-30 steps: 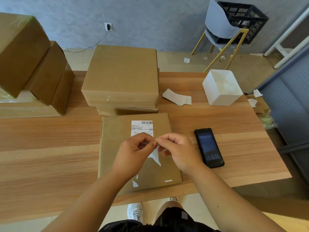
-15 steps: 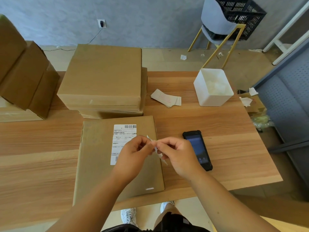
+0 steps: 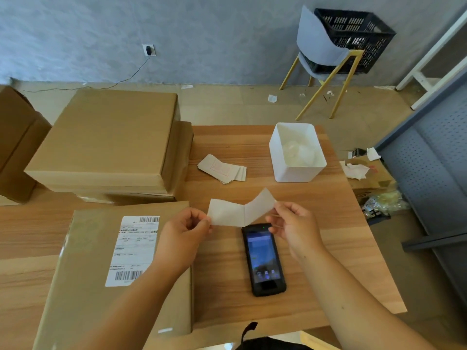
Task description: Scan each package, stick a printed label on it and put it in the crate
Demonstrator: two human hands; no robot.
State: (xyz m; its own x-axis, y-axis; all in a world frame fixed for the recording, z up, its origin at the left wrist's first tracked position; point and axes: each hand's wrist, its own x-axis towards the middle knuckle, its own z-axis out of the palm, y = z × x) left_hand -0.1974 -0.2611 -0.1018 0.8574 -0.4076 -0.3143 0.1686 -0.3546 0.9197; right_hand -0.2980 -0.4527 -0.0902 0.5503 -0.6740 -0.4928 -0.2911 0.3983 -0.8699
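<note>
White paper strip [image 3: 240,213] stretched between both hands, above the wooden bench [image 3: 252,193]

Left hand [image 3: 184,231] pinched its left end, right hand [image 3: 295,228] its right end. Long axis ran left-right, creased mid-way, right half tilted up. Blank side faced me, so couldn't tell label from backing. It hung just over the black handheld scanner [image 3: 264,258]. Flat brown cardboard package [image 3: 86,274] lay near-left, its white printed label [image 3: 134,248] lengthwise toward me, near edge cut off.

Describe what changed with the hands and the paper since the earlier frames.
The left hand and right hand, earlier pinching together over the package, have pulled apart and shifted right, spreading the white paper open above the phone. Both still pinch it. The package with its label, the phone and the white tub lie as before.
</note>
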